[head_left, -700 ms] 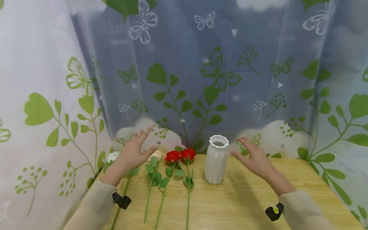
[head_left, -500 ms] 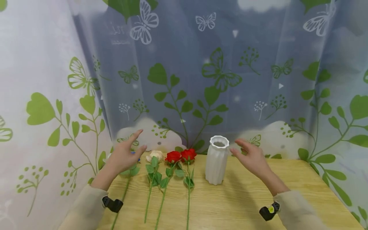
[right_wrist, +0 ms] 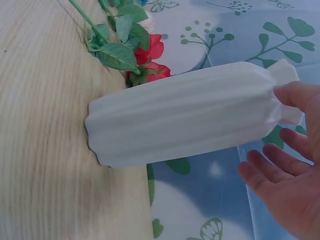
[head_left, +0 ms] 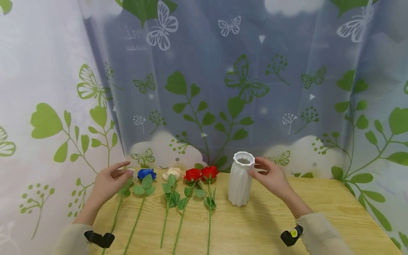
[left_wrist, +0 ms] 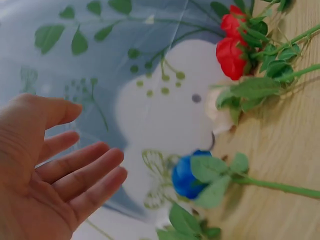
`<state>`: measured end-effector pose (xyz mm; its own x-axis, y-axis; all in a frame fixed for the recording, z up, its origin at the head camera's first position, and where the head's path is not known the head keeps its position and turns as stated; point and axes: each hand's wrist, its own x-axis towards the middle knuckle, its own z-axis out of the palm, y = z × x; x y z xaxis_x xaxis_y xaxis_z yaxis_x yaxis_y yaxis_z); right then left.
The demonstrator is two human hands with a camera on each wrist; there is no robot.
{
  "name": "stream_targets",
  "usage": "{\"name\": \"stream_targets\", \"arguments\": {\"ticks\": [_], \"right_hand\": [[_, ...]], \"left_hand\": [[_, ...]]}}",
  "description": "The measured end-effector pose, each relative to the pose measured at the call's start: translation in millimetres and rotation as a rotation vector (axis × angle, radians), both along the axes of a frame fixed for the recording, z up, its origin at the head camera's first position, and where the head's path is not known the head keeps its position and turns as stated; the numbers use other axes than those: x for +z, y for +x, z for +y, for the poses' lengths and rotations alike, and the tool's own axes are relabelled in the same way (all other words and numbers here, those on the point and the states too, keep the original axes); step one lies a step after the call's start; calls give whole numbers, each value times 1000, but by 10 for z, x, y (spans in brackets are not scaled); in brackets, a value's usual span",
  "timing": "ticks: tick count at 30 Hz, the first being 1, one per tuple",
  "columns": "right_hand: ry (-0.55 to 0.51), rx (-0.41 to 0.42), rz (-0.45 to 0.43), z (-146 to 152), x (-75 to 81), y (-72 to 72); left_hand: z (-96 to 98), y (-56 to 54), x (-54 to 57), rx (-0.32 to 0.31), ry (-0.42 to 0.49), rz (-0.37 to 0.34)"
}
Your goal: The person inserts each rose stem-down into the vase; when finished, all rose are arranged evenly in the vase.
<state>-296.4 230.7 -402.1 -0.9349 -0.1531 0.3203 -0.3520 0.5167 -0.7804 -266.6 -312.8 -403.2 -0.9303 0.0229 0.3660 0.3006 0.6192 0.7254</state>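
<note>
A white ribbed vase [head_left: 240, 184] with a scalloped rim stands upright on the wooden table. My right hand [head_left: 273, 182] is at its neck; in the right wrist view the thumb [right_wrist: 295, 94] overlaps the neck while the relaxed fingers spread apart from the vase wall. At the left, my left hand [head_left: 106, 182] hovers with loosely bent fingers and holds nothing. It largely hides a white flower, whose green leaves [head_left: 125, 189] show beside the fingertips. Next to that lies a blue rose [head_left: 146, 174] on a long green stem.
A cream rose [head_left: 172, 173] and two red roses, the left one [head_left: 192, 174] and the right one [head_left: 209, 172], lie between the hands, stems toward me. A printed curtain [head_left: 197, 88] closes off the back and sides of the wooden table [head_left: 271, 230].
My left hand has moved left and down, uncovering the blue rose. My right hand has moved slightly left, up to the vase's neck. The vase and roses stay put.
</note>
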Motion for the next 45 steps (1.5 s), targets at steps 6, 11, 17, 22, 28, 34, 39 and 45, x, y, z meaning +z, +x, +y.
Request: {"name": "stream_targets", "arguments": {"ticks": [6,11,17,22,28,34,39,45], "right_hand": [[-6,20,-40,-63,-56,-39],[-8,11,-41,-77,-79,-38],[-1,14,-49,-71,-68,-37],[9,19,-40,-61,-65,-45],[35,23,-56,-49,-58,-43],[45,34,-45,-49,-43,-58],[48,46,-50,-46,-40,-46],[60,46,-59,-30,-23,-40]], "left_hand": [[-292,59,-172,-64,264,-226],[-422,101,-276,-87,382,-299],[-494,98,-458,-65,377,-346],[-543,96,-609,-2,339,-419],[-585,119,-762,68,326,-473],[-615,171,-872,120,362,-471],[-655,212,-955,155,300,-484],[-661,234,-1019,158,235,-487]]}}
